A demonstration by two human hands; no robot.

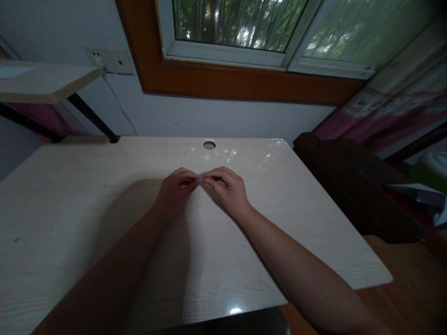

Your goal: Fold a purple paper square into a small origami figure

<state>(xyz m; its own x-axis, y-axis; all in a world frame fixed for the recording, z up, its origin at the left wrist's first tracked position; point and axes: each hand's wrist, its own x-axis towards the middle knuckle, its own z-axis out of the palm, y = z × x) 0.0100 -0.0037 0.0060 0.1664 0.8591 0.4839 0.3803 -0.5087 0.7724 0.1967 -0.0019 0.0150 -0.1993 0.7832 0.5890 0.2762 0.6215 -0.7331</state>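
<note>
A small, thin object (pixel 199 179) with a bluish-purple tint sits between my fingertips; it is too small and dim to name. My left hand (pixel 176 188) pinches it from the left, thumb and fingers pressed together. From the right, my right hand (pixel 228 188) closes on it in a similar pinch. The two sets of fingertips nearly meet, and they hide most of the object. Both hands are over the pale wood-grain desk (pixel 265 242), toward its far side.
A round cable hole (pixel 209 145) pierces the desk near its back edge. At the left, a raised shelf (pixel 45 83) stands on black legs. Behind are a wall socket (pixel 108 60) with a cord and a window (pixel 240 28). Dark wooden furniture (pixel 349 181) stands to the right.
</note>
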